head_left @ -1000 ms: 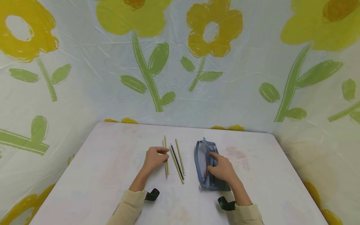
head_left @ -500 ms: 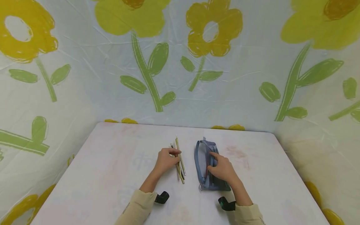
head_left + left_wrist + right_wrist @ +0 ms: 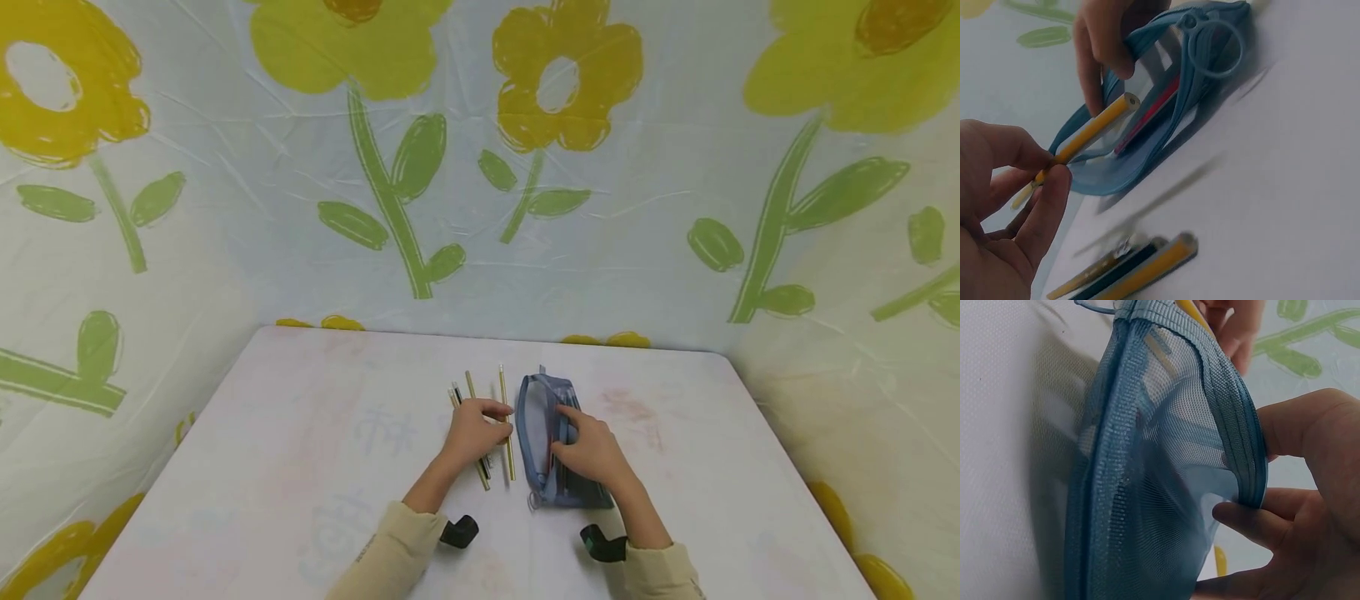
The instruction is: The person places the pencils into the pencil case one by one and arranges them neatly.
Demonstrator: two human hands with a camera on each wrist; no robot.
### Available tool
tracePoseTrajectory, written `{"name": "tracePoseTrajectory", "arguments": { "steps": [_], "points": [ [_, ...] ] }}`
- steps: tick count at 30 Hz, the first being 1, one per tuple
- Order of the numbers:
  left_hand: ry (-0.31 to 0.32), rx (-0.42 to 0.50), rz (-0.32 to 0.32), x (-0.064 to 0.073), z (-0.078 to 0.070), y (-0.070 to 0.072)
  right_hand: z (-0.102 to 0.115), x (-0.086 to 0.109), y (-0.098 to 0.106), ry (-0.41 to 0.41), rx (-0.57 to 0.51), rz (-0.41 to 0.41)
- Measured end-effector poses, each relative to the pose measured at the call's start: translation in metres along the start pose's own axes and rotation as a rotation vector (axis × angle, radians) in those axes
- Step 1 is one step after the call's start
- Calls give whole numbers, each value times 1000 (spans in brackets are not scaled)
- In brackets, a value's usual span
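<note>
- Blue mesh pouch (image 3: 573, 492) gapes on the worktop (image 3: 300, 467), a red item (image 3: 1147, 117) inside.
- Packing seems partway: three pencils (image 3: 1119, 270) lie outside.
- Left hand (image 3: 472, 429) pinches a yellow pencil (image 3: 1096, 129) near the pouch's mouth, thumb against fingers.
- Right hand (image 3: 590, 446), well apart from it, grips the rim.

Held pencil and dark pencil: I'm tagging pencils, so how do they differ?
The held pencil is yellow; the dark pencil is almost black. The left hand pinches the held pencil above the table, while the dark pencil lies on it. The dark pencil lies beside other pencils; the held pencil is apart from them. Both are slim and straight.
</note>
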State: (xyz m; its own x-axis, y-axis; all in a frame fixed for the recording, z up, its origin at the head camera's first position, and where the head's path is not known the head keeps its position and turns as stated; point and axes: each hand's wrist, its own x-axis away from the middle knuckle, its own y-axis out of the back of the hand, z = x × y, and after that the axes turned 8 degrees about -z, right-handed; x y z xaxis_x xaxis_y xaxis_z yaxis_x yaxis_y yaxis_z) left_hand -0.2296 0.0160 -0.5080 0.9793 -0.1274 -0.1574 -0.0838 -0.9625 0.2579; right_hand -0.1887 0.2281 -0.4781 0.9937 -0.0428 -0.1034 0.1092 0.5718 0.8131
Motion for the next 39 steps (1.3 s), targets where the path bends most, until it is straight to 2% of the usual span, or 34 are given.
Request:
{"name": "tracePoseTrajectory", "arguments": {
  "steps": [8,12,20,26,34,39],
  "points": [
    [21,-7,-23,1,-5,-18,-2,-2,-2,10,6,0],
    [-5,-39,-43,1,-3,-25,-1,-2,-3,8,17,-5],
    [-26,-40,-18,4,-2,-37,0,-2,-4,2,-2,18],
    [-44,-103,-55,6,-3,-45,1,-3,-2,0,1,11],
    [-44,-102,-42,15,-6,-49,2,-3,-2,-4,12,-2],
    [-65,-141,0,14,-5,-51,3,-4,-1,-11,-2,2]
  ]
}}
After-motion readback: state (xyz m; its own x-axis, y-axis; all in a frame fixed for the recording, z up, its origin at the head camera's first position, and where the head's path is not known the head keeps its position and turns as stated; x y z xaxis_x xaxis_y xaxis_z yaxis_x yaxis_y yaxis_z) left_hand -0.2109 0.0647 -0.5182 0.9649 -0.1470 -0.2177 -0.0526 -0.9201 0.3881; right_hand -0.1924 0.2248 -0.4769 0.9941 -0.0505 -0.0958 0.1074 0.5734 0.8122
